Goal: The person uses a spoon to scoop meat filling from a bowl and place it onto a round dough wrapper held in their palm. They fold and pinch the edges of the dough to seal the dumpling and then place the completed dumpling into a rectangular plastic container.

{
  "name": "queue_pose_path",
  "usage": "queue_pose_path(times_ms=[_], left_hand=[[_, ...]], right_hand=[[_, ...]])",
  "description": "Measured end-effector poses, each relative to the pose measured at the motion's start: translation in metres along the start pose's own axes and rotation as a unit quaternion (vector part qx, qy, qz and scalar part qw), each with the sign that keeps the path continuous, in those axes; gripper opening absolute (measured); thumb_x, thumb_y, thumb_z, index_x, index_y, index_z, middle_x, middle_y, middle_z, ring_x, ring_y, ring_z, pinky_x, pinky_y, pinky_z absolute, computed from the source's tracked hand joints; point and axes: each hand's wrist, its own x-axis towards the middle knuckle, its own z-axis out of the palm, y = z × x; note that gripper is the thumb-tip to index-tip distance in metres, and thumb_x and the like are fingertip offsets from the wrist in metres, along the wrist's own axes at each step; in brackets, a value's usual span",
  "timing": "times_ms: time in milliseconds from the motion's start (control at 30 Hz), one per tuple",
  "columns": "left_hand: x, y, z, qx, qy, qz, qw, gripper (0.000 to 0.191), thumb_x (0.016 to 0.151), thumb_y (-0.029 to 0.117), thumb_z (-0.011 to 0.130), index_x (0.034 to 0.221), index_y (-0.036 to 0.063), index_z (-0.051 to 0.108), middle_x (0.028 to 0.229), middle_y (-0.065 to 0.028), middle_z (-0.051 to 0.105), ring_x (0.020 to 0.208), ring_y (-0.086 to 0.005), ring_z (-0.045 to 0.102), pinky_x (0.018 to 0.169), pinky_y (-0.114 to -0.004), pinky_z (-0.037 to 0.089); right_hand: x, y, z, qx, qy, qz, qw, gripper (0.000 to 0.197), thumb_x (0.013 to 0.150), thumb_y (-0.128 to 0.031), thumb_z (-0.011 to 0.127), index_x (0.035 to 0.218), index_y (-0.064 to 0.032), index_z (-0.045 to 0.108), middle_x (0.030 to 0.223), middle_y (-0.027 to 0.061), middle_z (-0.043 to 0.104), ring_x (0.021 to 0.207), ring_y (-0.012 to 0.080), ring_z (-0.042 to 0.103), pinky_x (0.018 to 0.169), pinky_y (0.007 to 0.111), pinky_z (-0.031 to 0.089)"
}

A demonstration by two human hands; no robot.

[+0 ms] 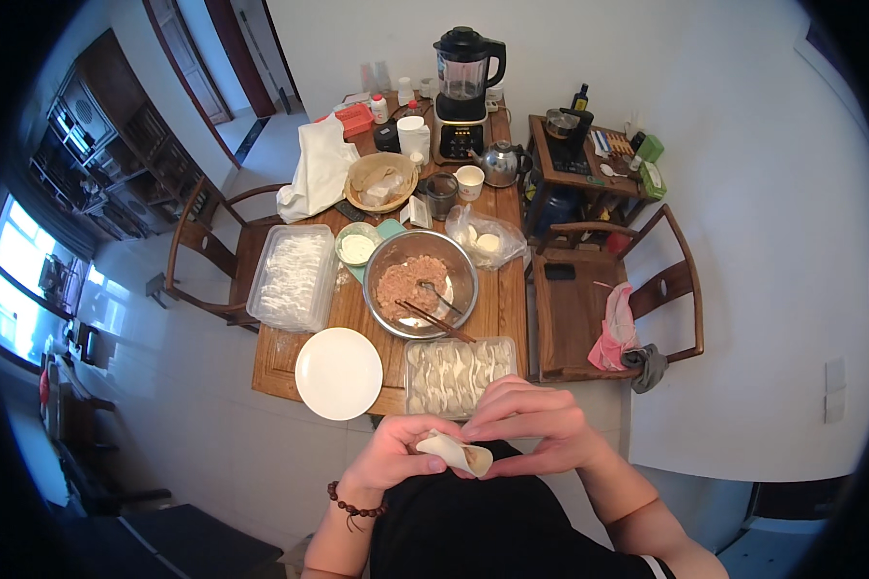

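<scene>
Between my hands, close to my body, is a half-folded dumpling wrapper (445, 449) with some meat filling showing at its open end. My left hand (398, 449) holds it from the left, thumb along its lower side. The fingers of my right hand (532, 423) pinch its right edge. Just beyond them on the table lies a clear plastic tray of folded dumplings (460, 369), partly covered by my right hand. Behind that stands a steel bowl (471, 271) of minced meat filling (409, 279), with a spoon (442, 297) in it and chopsticks (434, 320) across its rim.
A white plate (339, 374) sits at the table's front left, near a floured plastic container (291, 275). Beyond are a small bowl of flour (357, 244), a bag of dough (487, 239), a basket (381, 206), a kettle (503, 165) and a blender (465, 87). Wooden chairs (579, 311) flank the table.
</scene>
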Motion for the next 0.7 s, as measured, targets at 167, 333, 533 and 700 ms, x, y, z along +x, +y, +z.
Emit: queue_pose_path(times_ms=[167,333,533,700], left_hand=[[0.002,0.000,-0.002,0.014,-0.031,0.004,0.999,0.043,0.091,0.006,0.075,0.129,-0.0068,0.060,0.114,-0.0134,0.072,0.105,-0.0187,0.069,0.093,-0.034,0.056],[0.008,0.003,0.007,0.009,-0.053,-0.031,0.998,0.041,0.091,0.003,0.073,0.129,-0.0071,0.060,0.112,-0.0167,0.072,0.102,-0.0244,0.072,0.093,-0.035,0.057],[0.013,0.000,0.015,0.022,-0.037,-0.036,0.998,0.042,0.091,0.001,0.072,0.130,-0.0079,0.059,0.111,-0.0185,0.072,0.103,-0.0283,0.073,0.094,-0.037,0.058],[0.019,-0.001,0.030,0.050,0.008,-0.038,0.998,0.040,0.089,0.004,0.075,0.124,-0.0095,0.061,0.107,-0.0203,0.073,0.097,-0.0301,0.074,0.088,-0.038,0.059]], right_hand=[[-0.001,0.001,-0.002,-0.001,0.007,-0.012,1.000,0.041,0.072,-0.007,0.089,0.111,-0.0047,0.075,0.112,0.0088,0.071,0.094,0.0240,0.068,0.085,0.037,0.050],[-0.008,0.003,-0.004,0.004,0.021,-0.006,1.000,0.033,0.073,-0.006,0.088,0.104,-0.0055,0.076,0.113,0.0087,0.072,0.093,0.0231,0.069,0.084,0.036,0.050],[-0.015,0.005,-0.008,0.032,0.037,0.015,0.999,0.020,0.076,-0.003,0.084,0.094,-0.0060,0.076,0.111,0.0075,0.072,0.093,0.0232,0.068,0.086,0.037,0.049],[-0.021,0.005,-0.013,-0.013,0.061,-0.008,0.998,0.018,0.075,-0.004,0.085,0.087,-0.0064,0.072,0.100,0.0053,0.072,0.093,0.0257,0.068,0.089,0.044,0.049]])
